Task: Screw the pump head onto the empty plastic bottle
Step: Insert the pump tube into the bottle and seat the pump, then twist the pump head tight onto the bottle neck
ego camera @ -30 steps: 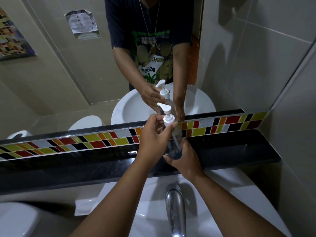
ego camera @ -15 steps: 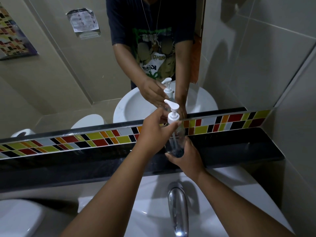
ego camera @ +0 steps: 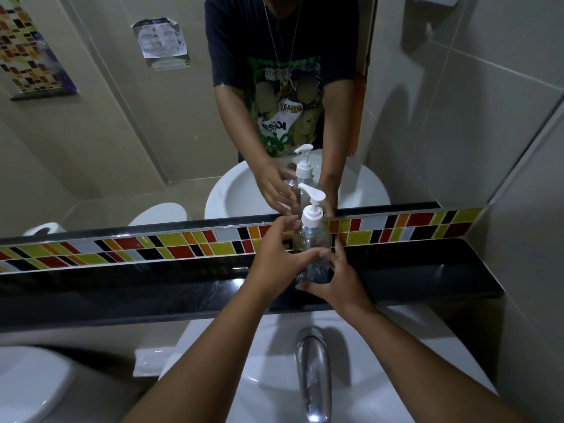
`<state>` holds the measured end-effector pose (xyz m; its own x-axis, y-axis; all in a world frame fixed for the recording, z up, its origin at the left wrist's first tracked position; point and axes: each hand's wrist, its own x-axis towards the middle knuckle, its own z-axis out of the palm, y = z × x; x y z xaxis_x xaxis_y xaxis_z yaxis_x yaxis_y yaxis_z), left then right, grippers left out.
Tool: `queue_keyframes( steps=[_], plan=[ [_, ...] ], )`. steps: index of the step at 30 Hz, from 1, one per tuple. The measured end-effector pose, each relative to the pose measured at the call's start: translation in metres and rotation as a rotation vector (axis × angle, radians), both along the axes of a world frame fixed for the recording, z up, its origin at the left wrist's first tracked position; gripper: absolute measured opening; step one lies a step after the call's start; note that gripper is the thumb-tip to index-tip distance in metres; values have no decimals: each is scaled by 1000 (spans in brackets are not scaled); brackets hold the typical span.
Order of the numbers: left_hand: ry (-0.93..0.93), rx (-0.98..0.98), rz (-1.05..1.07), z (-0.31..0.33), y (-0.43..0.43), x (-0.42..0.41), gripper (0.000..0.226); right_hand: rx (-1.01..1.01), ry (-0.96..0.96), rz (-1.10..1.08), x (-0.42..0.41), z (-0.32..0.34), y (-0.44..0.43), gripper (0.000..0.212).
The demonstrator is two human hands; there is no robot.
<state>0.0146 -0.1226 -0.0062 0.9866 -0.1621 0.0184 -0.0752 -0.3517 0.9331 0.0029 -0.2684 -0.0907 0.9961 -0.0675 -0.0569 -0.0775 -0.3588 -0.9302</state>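
Observation:
A clear empty plastic bottle (ego camera: 314,244) stands upright on the black ledge (ego camera: 427,270), close to the mirror. Its white pump head (ego camera: 312,209) sits on the neck with the nozzle pointing up and left. My left hand (ego camera: 273,257) wraps the bottle's body from the left, the thumb lying across its front and the fingers behind its shoulder. My right hand (ego camera: 340,280) cups the bottle's lower part from the right and front. The mirror repeats the bottle, the pump head and both hands.
A strip of coloured tiles (ego camera: 152,248) runs under the mirror (ego camera: 122,132). Below the ledge lie a white basin (ego camera: 396,377) and a chrome tap (ego camera: 314,370). A white toilet (ego camera: 27,383) sits at the lower left. A tiled wall (ego camera: 525,239) closes the right side.
My left hand has left the pump head's collar and slid down onto the bottle's body. The pump head now shows whole. My right hand stays at the bottle's base.

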Motion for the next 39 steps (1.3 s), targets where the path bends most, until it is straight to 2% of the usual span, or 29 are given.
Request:
queue_keyframes(
  steps=[2, 4, 6, 8, 10, 11, 16, 21, 23, 28, 33, 39],
  plan=[
    [23, 1, -4, -9, 1, 0, 78, -6, -7, 18, -1, 2, -9, 135],
    [35, 16, -2, -20, 3, 0, 83, -41, 13, 17, -4, 10, -25, 131],
    [60, 26, -8, -29, 5, -1, 89, -119, 36, 21, -6, 25, -47, 113],
    [100, 33, -28, -40, 7, -1, 92, -172, 32, 71, -4, 46, -69, 86],
    [120, 50, -47, -51, 8, -1, 96, -176, 6, 119, -1, 72, -79, 65],
    [120, 57, -50, -56, 8, -1, 98, -147, -18, 123, 1, 84, -78, 60],
    [51, 114, 7, -74, -4, 2, 87, -29, -163, 180, 8, 124, -38, 60],
    [6, 139, 75, -87, -13, 3, 71, -2, -236, 175, 16, 123, -21, 39],
    [-15, 140, 82, -91, -13, 3, 66, -28, -250, 158, 17, 123, -22, 34],
    [-26, 143, 94, -96, -12, 4, 63, -159, -226, 206, 20, 129, -26, 39],
    [-28, 150, 97, -97, -13, 5, 68, -355, -327, 308, 22, 143, -27, 30],
    [-28, 142, 92, -98, -12, 6, 70, -318, -265, 339, 23, 146, -23, 25]
  ],
)
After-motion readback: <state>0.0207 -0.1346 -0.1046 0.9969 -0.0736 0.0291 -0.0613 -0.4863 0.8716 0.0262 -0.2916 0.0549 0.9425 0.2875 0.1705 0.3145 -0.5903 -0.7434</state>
